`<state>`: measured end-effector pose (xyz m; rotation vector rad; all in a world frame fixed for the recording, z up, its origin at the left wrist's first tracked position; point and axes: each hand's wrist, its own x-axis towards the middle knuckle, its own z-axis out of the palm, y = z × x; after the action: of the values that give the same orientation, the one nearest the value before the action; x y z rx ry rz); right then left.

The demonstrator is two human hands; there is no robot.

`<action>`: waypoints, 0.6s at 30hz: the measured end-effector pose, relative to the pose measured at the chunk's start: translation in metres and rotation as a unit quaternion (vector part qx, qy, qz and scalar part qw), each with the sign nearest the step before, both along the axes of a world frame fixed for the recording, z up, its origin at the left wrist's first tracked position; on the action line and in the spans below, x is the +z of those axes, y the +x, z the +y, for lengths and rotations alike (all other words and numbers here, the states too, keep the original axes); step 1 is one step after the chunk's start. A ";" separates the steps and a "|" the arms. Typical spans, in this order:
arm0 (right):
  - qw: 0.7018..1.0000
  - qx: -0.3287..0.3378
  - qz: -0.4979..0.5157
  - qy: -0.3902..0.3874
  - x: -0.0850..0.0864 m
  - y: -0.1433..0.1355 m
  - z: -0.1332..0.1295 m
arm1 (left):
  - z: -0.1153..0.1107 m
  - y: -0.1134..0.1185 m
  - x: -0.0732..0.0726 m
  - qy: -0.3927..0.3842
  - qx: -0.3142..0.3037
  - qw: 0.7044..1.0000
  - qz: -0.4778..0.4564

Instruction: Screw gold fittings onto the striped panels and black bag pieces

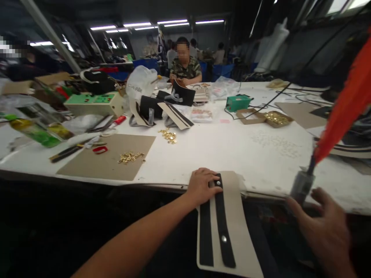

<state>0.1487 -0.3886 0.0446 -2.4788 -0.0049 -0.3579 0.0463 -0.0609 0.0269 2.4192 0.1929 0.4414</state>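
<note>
A: What lies nearest?

B: The beige panel [234, 208], its near end reaching past the edge of the tabletop [185, 158]. A black strap [222, 216] runs along it, with a lower stud [223, 239] toward the panel's near end and an upper stud [218, 183] toward its far end.

A: And each grip?

B: The left hand [203, 185] rests at the panel's far end, thumb and forefinger on the strap, either side of the upper stud; whether they pinch or only press cannot be told. The right hand [327, 224], right of the panel, is blurred, its fingers spread near a grey cylinder [302, 187] below an orange covering [344, 100]. Contact there is unclear.

A: What makes for a good hold?

B: Probably light, even pressure that keeps the strap flat and straight, with fingertips off the stud's face. The panel's overhanging part may need support, or its weight could drag things askew.

A: Farther off?

B: Left of the panel, gold fittings [129, 157] lie on a brown sheet [92, 164]. Beyond the panel, rightward, stands a green box [237, 103]; farther still, a person in camouflage [185, 71] sits.
</note>
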 end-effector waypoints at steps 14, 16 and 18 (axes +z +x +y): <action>0.951 0.123 0.071 0.276 0.037 0.015 0.059 | -0.003 0.000 0.001 0.024 0.001 1.000 0.001; 0.866 0.200 0.095 0.449 0.052 0.002 0.094 | -0.003 0.000 0.001 0.030 0.001 1.000 0.000; 0.790 0.251 0.116 0.547 0.062 -0.007 0.131 | -0.003 0.000 0.002 0.029 0.000 1.000 0.001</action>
<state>0.1419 -0.2571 0.1068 -1.2604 -0.2722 0.1706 0.0463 -0.0642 0.0288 2.4765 0.1839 0.4511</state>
